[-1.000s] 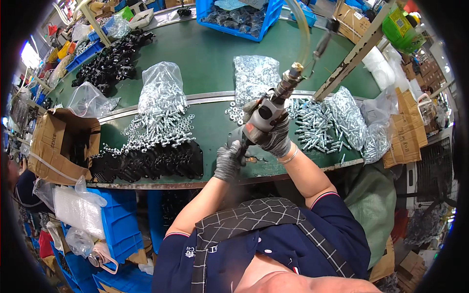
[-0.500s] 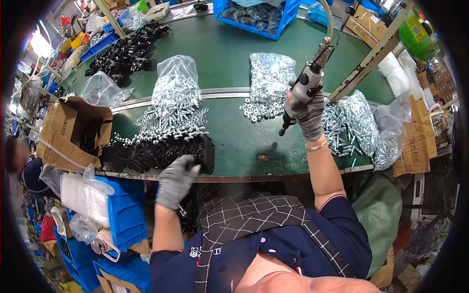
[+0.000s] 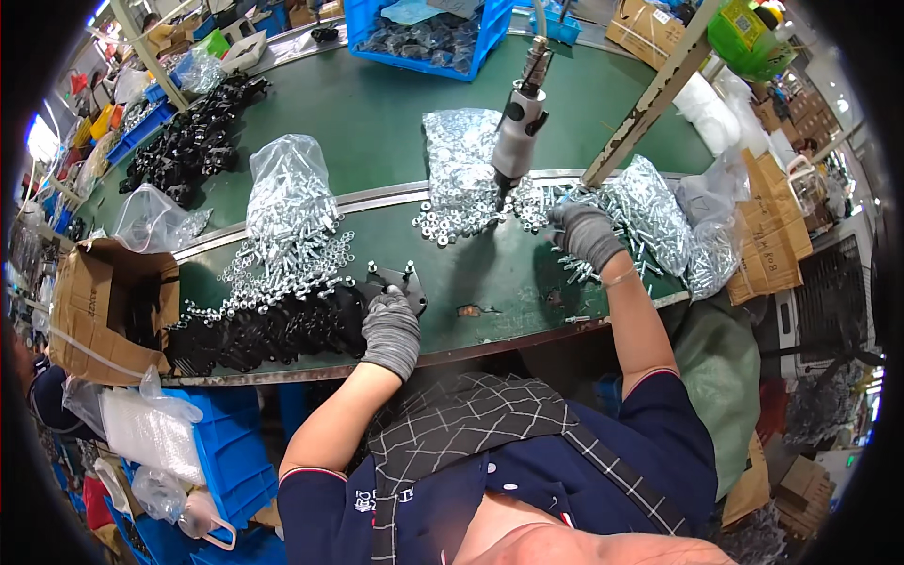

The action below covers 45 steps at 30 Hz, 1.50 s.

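Observation:
My left hand (image 3: 391,331), in a grey knit glove, closes on the near edge of a black metal plate (image 3: 408,282) at the front of the green bench. Small silver bolts stand upright on that plate. A row of similar black plates (image 3: 273,331) lies to its left. At the heap of silver bolts (image 3: 643,218) on the right is my gloved right hand (image 3: 586,233). Its fingers are bent inward; what lies between them is hidden. Between the hands and farther back, a grey power screwdriver (image 3: 517,137) hangs upright over silver nuts (image 3: 443,226).
A bag of silver fasteners (image 3: 290,184) spills onto the bench. Behind stand a blue bin (image 3: 490,42) and a heap of black parts (image 3: 184,141). An open carton (image 3: 80,311) sits left. A worn metal post (image 3: 650,104) rises at the right.
My right hand has let go of the screwdriver, which now hangs free, and has moved to the bolts. My left hand has come up onto the bench and taken hold of a black plate.

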Tool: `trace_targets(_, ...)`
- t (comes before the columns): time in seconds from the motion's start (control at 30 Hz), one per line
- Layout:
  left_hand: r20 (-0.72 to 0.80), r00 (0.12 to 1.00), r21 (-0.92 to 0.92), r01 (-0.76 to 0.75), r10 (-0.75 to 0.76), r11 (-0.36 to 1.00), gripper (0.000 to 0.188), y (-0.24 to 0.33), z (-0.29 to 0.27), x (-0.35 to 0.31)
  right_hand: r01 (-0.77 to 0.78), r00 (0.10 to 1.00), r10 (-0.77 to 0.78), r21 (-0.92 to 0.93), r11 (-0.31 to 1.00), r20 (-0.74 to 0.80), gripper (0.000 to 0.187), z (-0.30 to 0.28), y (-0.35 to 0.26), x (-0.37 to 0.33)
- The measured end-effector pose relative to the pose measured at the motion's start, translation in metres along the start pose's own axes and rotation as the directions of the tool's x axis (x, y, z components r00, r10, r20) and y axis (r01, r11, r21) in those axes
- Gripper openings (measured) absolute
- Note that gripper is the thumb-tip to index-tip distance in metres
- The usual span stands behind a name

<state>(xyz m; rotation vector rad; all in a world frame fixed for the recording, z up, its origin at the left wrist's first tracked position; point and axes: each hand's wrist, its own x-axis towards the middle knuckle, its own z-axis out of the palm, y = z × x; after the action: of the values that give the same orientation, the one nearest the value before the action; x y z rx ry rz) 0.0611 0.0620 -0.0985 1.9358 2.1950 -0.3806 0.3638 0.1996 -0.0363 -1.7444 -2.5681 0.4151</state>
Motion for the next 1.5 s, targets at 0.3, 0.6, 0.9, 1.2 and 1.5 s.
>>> trace_targets(0.3, -0.050, 0.994, -0.064, -0.104, 0.101, 0.993, 0.027, -0.019, -0.036, 0.017, 0.066, 0.998, -0.060, -0.440, 0.895, 0.027, 0.030, 0.031, 0.005, -0.009)
trace_targets(0.6, -0.005, 0.960, -0.979, 0.052, 0.279, -0.197, 0.035, -0.007, -0.018, -0.007, 0.210, 0.894, -0.220, -0.068, 0.975, -0.390, 0.023, 0.066, -0.037, -0.013)
trace_targets(0.9, 0.004, 0.930, -0.861, 0.191, 0.367, -0.472, 0.034, 0.018, -0.001, 0.003, 0.335, 0.940, -0.319, 0.497, 0.801, -0.120, 0.022, 0.064, -0.088, -0.040)
trace_targets(1.2, 0.030, 0.872, -0.559, 0.419, 0.488, -0.716, 0.034, 0.014, 0.015, 0.000, 0.509, 0.856, -0.298, 0.594, 0.623, -0.422, 0.016, 0.075, -0.121, -0.052)
trace_targets(1.5, -0.163, 0.807, -0.395, 0.473, 0.567, -0.787, 0.036, 0.024, 0.028, -0.012, 0.458, 0.889, -0.250, 0.735, 0.500, -0.384, 0.016, 0.077, -0.125, -0.051)
